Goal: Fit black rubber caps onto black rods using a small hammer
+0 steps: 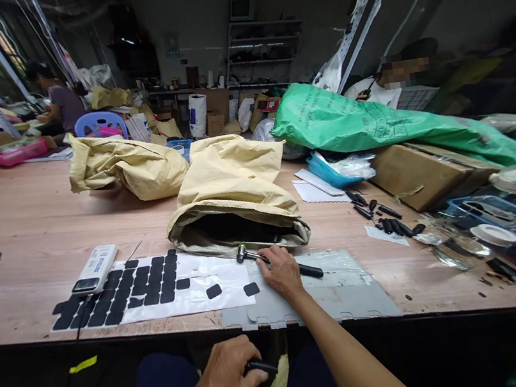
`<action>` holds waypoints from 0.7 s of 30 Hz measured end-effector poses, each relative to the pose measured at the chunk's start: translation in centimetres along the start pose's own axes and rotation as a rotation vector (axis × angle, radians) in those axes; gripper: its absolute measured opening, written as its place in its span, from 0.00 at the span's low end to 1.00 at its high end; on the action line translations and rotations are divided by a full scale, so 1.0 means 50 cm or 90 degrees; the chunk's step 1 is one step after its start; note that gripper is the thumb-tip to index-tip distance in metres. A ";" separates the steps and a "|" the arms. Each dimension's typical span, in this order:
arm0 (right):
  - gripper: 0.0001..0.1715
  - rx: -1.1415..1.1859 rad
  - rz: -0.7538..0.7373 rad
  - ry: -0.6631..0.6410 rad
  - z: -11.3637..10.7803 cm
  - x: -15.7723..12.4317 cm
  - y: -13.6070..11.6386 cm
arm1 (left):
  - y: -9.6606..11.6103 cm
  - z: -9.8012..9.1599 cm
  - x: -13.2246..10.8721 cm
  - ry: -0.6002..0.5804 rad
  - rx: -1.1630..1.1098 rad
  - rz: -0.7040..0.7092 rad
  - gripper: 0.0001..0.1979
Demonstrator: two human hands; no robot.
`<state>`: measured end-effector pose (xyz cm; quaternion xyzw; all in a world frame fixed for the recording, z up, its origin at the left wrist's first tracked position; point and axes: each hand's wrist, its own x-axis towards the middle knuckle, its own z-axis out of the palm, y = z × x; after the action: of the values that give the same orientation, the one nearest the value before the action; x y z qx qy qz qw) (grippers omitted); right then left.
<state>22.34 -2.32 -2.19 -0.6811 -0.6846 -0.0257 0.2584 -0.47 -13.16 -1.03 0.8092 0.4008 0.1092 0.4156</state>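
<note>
My right hand [279, 271] lies on the wooden table [25, 228], fingers closed over the shaft of a small hammer [248, 254] whose black grip sticks out to the right. It rests on a grey mat [351, 299] just in front of an open tan paper sack [234, 197]. My left hand [229, 375] is down in my lap below the table edge, closed on a small black part [261, 367]. Left of the hammer, a white sheet [195, 290] carries several black rounded pads [141, 288].
A white remote-like device [94, 268] lies on the pads. Loose black parts [388, 219], a cardboard box [424, 175], a green bag [373, 121] and clear containers [500, 228] fill the right side. A second tan sack [122, 165] lies behind. Two people sit in the background.
</note>
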 end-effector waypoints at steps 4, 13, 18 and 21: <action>0.10 -0.009 0.004 -0.001 0.001 -0.001 0.001 | -0.079 0.075 0.007 -0.024 0.049 -0.178 0.13; 0.10 -0.021 -0.014 0.028 0.008 -0.004 0.002 | 0.027 -0.060 0.073 -0.186 -0.080 0.015 0.17; 0.09 -0.027 -0.023 0.036 0.009 -0.002 0.004 | 0.046 -0.186 0.251 0.196 -0.015 -0.008 0.11; 0.09 -0.021 -0.029 0.038 0.009 -0.001 0.005 | 0.017 -0.226 0.349 0.377 0.120 -0.147 0.13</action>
<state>22.41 -2.20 -2.66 -0.6687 -0.6911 -0.0635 0.2667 5.67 6.07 4.01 0.7265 0.6014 0.2544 0.2141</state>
